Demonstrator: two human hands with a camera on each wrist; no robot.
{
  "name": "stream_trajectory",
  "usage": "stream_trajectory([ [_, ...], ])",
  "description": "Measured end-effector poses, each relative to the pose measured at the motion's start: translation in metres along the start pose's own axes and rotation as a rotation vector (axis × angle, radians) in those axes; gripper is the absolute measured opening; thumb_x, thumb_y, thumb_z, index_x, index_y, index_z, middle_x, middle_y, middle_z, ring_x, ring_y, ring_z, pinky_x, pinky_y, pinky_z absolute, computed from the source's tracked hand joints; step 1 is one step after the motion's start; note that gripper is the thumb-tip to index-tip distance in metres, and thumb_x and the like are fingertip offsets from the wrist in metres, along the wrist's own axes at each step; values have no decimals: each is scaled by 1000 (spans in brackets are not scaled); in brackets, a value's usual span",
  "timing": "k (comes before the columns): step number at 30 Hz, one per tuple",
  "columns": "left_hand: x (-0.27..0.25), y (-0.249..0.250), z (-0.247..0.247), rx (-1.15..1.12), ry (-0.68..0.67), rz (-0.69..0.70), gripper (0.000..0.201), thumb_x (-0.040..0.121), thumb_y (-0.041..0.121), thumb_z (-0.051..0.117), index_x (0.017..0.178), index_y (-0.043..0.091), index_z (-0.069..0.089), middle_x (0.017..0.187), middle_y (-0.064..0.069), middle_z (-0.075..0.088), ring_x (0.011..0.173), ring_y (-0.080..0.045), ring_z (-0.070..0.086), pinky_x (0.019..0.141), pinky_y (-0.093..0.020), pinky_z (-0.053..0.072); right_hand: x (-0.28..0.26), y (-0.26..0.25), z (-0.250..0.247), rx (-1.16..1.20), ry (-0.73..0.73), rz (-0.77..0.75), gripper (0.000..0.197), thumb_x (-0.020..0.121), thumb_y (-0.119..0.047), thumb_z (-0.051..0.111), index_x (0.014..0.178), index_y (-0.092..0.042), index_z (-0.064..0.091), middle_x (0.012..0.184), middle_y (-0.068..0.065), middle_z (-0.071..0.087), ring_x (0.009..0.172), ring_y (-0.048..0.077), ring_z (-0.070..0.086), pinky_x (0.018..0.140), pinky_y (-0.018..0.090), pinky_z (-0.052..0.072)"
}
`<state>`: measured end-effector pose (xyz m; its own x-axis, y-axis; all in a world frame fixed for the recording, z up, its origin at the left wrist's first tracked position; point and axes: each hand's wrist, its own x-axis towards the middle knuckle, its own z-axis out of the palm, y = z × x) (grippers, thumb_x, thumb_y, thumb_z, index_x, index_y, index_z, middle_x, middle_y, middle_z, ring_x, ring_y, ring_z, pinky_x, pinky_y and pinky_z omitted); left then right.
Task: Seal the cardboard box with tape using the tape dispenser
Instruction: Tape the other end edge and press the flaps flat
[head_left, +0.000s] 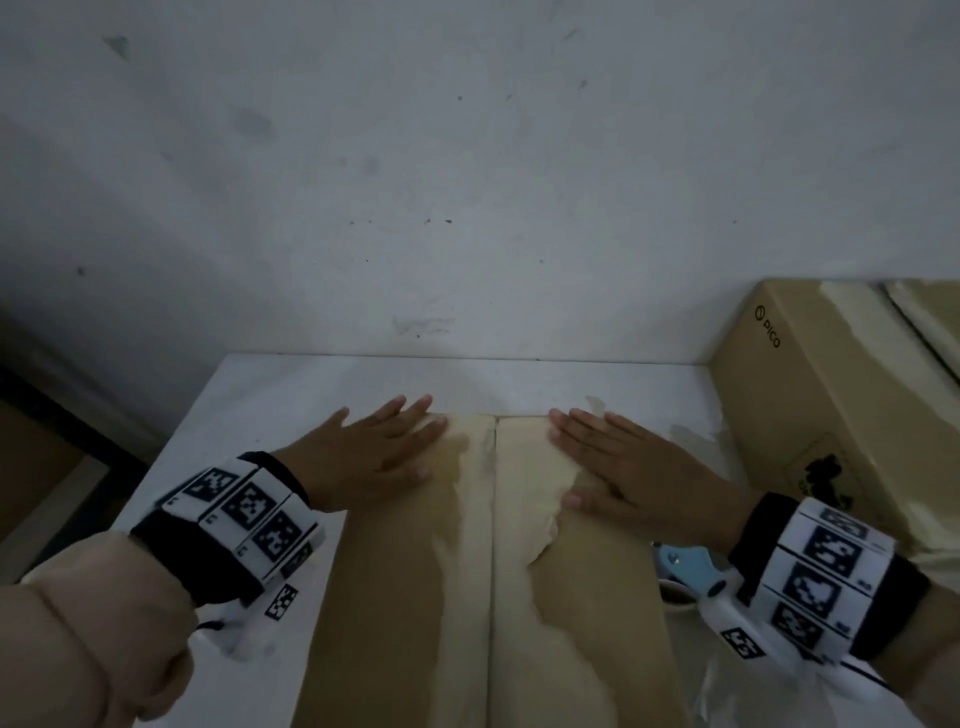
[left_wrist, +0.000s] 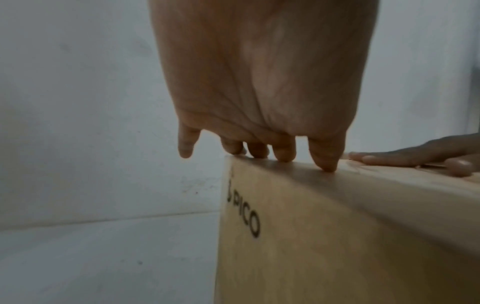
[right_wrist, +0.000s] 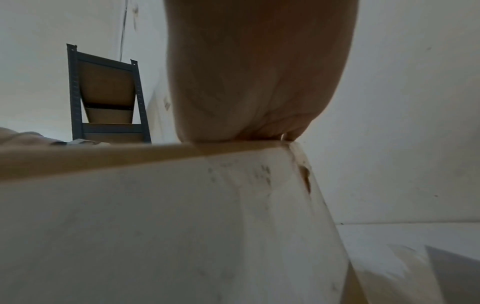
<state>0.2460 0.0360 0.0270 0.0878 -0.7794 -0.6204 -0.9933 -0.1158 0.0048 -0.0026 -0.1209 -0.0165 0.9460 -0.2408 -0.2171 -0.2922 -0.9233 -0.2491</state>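
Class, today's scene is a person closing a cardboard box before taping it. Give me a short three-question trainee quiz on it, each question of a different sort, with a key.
1. True or false: the left hand and right hand both lie flat on the cardboard box.
2. The tape dispenser lies: A) in the right hand, B) beside the box under the right wrist, C) on the box lid.
3. Fill in: the seam between the flaps is not yet ____.

Key: 1 true; 2 B; 3 taped.

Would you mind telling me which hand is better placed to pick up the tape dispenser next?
Right, probably. The dispenser lies beside the box just under the right hand's wrist, while the left hand rests flat on the far flap, across the seam.
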Motion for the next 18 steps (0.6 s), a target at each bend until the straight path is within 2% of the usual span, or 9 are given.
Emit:
stream_trajectory([
  [2, -3, 1, 1, -6, 20, -47, 73, 80, 74, -2, 139, 37, -22, 148, 13, -30, 142, -9, -17, 116, -48, 1, -5, -4, 1, -29, -3, 61, 102, 56, -81, -29, 140, -24, -16, 144, -12, -24, 137, 4, -19, 115, 32, -10],
  [4, -3, 6, 0, -16, 20, -87, 64, 93, 57, 14, 144, 33, -17, 153, 8, -24, 143, -12, -15, 116, -47, 1, -8, -17, 4, -28, 5, 110, 115, 48, -83, -30, 143, -21, -14, 141, -10, -28, 135, 9, -24, 111, 32, -17],
  [6, -4, 12, -1, -20, 13, -113, 67, 92, 57, 16, 145, 30, -16, 154, 4, -23, 143, -16, -15, 115, -48, 1, -9, -32, 10, -24, 14, 112, 117, 47, -85, -27, 145, -23, -10, 143, -11, -27, 135, 13, -25, 110, 35, -19],
  [9, -10, 26, 1, -19, -33, -134, 88, 74, 72, 5, 145, 26, -17, 154, -1, -25, 143, -19, -16, 115, -48, 3, -7, -39, 17, -37, 58, 116, 114, 51, -86, -24, 147, -29, 4, 155, -8, -8, 142, 19, -12, 109, 39, -18],
  [10, -13, 32, 2, -28, -41, -136, 90, 73, 73, 6, 145, 25, -18, 154, -2, -25, 143, -20, -16, 115, -48, 4, -3, -37, 17, -40, 65, 130, 114, 51, -85, -24, 147, -30, 6, 156, -8, -4, 143, 18, -9, 110, 39, -16],
  [12, -18, 45, 5, -59, -32, -122, 79, 88, 63, 19, 146, 22, -16, 154, -3, -24, 143, -23, -14, 115, -47, 7, 5, -32, 13, -55, 86, 154, 115, 49, -84, -27, 147, -32, 7, 156, -11, -1, 143, 16, -7, 111, 39, -14],
  [15, -25, 62, 10, -114, -19, -108, 77, 92, 57, 25, 147, 18, -12, 154, -4, -22, 143, -22, -14, 116, -47, 6, 17, -26, 6, -17, 93, 175, 115, 48, -85, -27, 146, -34, 5, 155, -16, -2, 142, 12, -11, 111, 40, -15],
  [17, -29, 70, 17, -166, -15, -113, 78, 91, 60, 24, 147, 20, -13, 154, -2, -23, 143, -20, -16, 116, -49, 3, 24, -25, 0, 51, 85, 191, 106, 57, -86, -18, 146, -34, 6, 154, -18, -4, 141, 10, -12, 112, 39, -16],
  [18, -32, 74, 22, -189, -11, -119, 79, 90, 61, 24, 147, 20, -13, 154, -1, -24, 143, -20, -16, 116, -50, 2, 29, -24, -2, 65, 84, 199, 93, 68, -82, -10, 146, -33, 6, 154, -16, -4, 141, 10, -12, 112, 39, -16],
])
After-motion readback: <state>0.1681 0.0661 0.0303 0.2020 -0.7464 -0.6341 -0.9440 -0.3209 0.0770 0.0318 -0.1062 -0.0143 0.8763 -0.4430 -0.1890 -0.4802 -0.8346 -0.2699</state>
